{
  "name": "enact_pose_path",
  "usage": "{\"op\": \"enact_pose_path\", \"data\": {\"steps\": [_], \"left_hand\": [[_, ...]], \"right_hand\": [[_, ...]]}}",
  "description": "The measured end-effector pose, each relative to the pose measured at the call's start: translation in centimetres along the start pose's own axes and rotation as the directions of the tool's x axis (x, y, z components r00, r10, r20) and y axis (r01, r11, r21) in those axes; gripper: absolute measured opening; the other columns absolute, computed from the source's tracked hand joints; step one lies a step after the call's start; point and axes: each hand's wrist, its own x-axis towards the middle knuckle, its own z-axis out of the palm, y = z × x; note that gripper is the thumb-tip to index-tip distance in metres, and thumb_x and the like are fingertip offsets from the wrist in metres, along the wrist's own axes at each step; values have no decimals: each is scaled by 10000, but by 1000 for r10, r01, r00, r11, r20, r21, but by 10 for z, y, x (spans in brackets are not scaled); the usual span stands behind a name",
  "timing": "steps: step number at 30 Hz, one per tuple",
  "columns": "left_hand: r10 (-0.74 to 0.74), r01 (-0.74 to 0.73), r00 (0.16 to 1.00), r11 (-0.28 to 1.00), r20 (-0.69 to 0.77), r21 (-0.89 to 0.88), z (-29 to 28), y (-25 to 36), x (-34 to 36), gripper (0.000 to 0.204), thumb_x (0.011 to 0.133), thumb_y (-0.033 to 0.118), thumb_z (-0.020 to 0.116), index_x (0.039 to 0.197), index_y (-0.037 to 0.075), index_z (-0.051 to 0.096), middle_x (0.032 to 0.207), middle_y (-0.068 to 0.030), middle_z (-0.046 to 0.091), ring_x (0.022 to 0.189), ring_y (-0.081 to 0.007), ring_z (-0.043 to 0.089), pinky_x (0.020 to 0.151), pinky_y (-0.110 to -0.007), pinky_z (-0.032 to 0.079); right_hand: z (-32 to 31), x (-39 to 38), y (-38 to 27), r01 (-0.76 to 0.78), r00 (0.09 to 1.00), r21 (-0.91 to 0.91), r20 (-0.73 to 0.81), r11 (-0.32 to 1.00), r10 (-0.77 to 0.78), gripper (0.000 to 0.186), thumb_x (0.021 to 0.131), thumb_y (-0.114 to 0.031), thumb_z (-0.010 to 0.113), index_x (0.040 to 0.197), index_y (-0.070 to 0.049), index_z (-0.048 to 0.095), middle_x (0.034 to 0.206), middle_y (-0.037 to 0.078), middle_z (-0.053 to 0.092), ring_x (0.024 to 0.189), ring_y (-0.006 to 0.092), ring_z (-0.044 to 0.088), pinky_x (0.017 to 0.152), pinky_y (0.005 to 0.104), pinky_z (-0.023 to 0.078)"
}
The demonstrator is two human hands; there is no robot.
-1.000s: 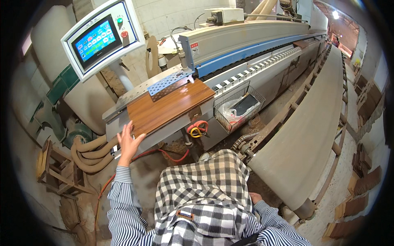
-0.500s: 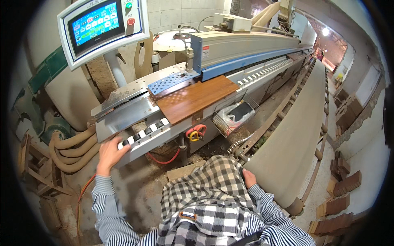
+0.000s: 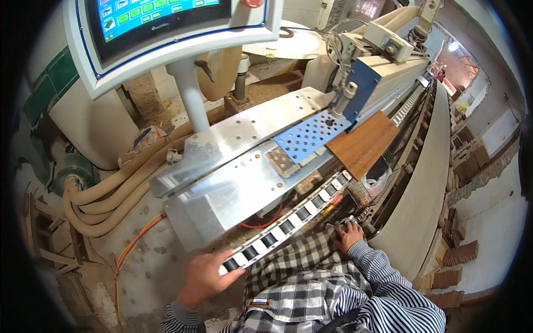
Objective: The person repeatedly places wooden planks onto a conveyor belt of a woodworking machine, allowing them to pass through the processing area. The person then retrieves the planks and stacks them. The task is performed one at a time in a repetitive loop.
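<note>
My left hand [image 3: 206,279] grips the near end of a narrow rail [image 3: 285,226] set with black and white rollers, thumb on one side and fingers on the other. The rail runs along the front of a long edge-banding machine [image 3: 222,188]. On the machine's bed lies a brown wood-grain board [image 3: 363,145], just right of a blue perforated plate [image 3: 312,136]; neither hand touches it. My right hand [image 3: 350,237] is by the near corner of a long belt conveyor [image 3: 417,222]. Its fingers bend over a small metal part there, mostly hidden.
A control screen on a post [image 3: 189,94] stands over the bed at upper left. Thick tan hoses [image 3: 105,216] curve beside the machine's left end, with orange and red cables on the floor. A wire basket [image 3: 361,194] hangs under the board. Stacked boards [image 3: 461,255] line the right wall.
The board has moved along the machine, away to the right past the perforated plate. My view has shifted left and closer. My left hand stays at the rail's end; my right has reached forward.
</note>
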Motion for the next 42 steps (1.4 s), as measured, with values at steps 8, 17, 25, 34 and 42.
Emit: {"op": "enact_pose_path", "data": {"steps": [8,17,25,34,42], "left_hand": [[-25,-4,960,995,278,102,-12,-4,15,559,854,484,665,1151,17,584,743,-229,674,689,-426,667,638,-511,523],[-86,0,888,982,452,187,-14,-14,24,630,856,575,616,1081,-7,528,756,-294,661,727,-455,672,661,-533,535],[65,-94,910,994,410,53,-11,-11,24,553,910,450,621,1125,-49,514,710,-237,640,674,-426,646,656,-517,508],[110,-34,907,981,407,-191,-26,-38,3,625,916,429,601,1322,-27,471,990,-295,659,894,-427,661,794,-502,528],[-94,317,879,847,467,-427,-133,-261,-86,342,948,368,600,1020,49,700,948,-107,719,858,-205,683,746,-342,514]], "right_hand": [[-39,-46,-49,-11,1000,168,-16,986,14,593,885,-470,586,1385,-159,510,1504,188,355,1401,362,304,1113,539,287],[75,-107,-139,1,899,760,284,649,-334,434,918,-392,572,1186,-52,604,1162,179,601,1049,328,564,919,436,462],[98,-167,-204,-76,990,897,120,436,-74,351,951,-335,606,893,-5,712,839,103,693,748,219,634,696,371,517],[-71,-199,-306,36,997,985,-26,170,-66,348,956,-234,597,726,5,704,626,74,644,556,128,560,535,306,450],[-162,-113,-458,169,934,977,-118,127,-338,300,965,-210,577,842,7,744,728,103,676,649,165,610,643,299,499]]}}
